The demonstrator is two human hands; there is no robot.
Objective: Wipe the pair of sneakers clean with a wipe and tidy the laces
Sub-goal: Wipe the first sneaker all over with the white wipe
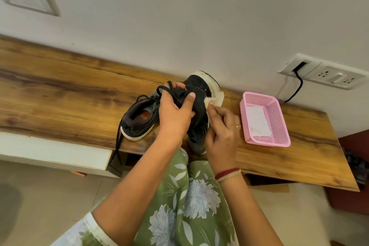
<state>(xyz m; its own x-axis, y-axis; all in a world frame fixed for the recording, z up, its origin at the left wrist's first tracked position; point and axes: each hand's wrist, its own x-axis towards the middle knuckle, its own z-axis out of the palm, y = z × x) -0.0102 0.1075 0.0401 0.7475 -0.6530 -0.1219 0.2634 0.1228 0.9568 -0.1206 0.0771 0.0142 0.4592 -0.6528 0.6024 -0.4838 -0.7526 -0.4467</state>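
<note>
A black sneaker with a white sole (199, 86) is held up on its side above the wooden table (60, 90), toe toward the wall. My left hand (173, 114) grips it over the tongue and laces. At the white sole edge, my right hand (221, 132) pinches a pale wipe (216, 100) against the shoe. The second sneaker (137, 122) lies on the table to the left, opening toward me, with its black lace (118, 142) hanging over the front edge.
A pink mesh basket (279, 118) with a white wipe (258, 124) inside stands on the table to the right. A wall socket plate (329, 75) with a black cable (298, 88) is behind it. My green floral garment fills the foreground.
</note>
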